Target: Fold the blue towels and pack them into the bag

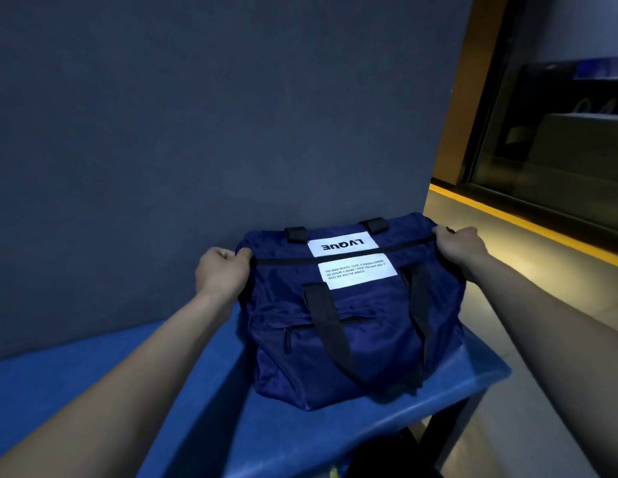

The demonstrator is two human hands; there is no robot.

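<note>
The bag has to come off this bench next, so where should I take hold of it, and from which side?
Take the two black strap handles lying down the near face of the navy bag, coming from the near side with fingers hooked under them. They lie flat and uncovered, while the left hand and right hand already pinch the zipped top corners.

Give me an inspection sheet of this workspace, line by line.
Surface: blue table against a dark wall.
Job's things: navy bag on the table, top zipper closed; no towels seen.
Clutter: dark object below the table edge, unclear.
Grippers: left hand and right hand each grip an end of the bag's top.
Cables: nothing seen.
Surroundings: yellow-edged ledge and window at right.
</note>
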